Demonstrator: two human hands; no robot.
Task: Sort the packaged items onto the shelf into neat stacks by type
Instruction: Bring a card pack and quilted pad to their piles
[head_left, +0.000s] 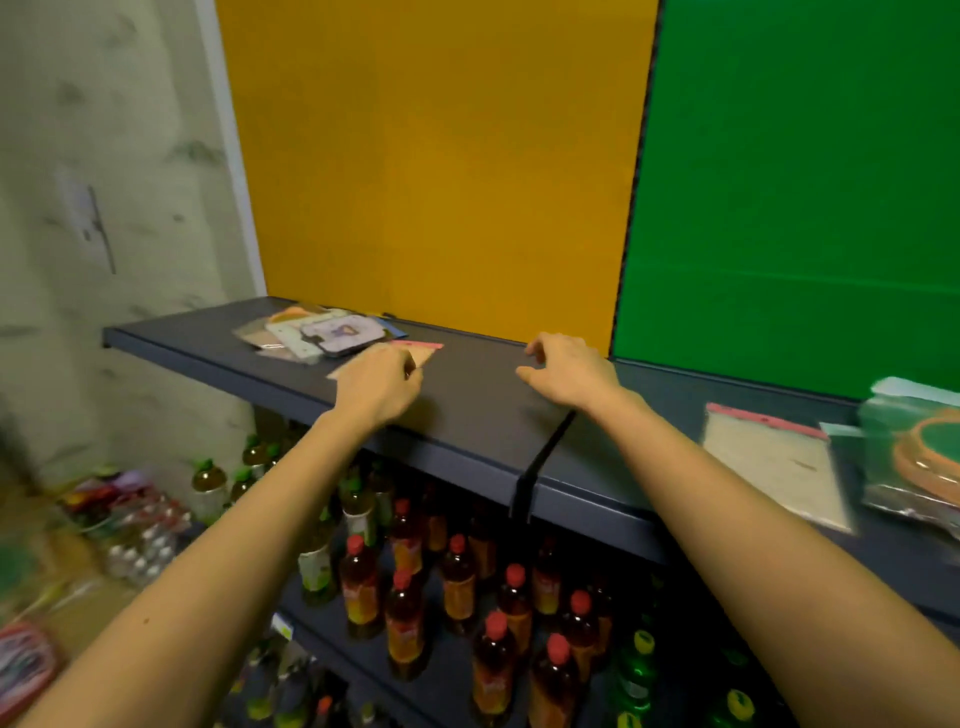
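My left hand (378, 383) lies over a flat clear packet with a pink top strip (423, 352) on the dark shelf (478, 395); its fingers are curled on the packet's near part. Just behind it sits a loose pile of flat packets (317, 332), one with a pale purple card. My right hand (569, 371) hovers above bare shelf to the right, fingers loosely curled, holding nothing. Further right lie another pink-strip packet (774, 462) and a clear bag with an orange ring inside (914, 457).
Yellow (441, 166) and green (789, 182) panels back the shelf. A black divider strip (540, 462) crosses the shelf's front edge. Lower shelves hold several red-capped and green-capped bottles (457, 582). Bottle packs and bags (130, 525) lie on the floor at left.
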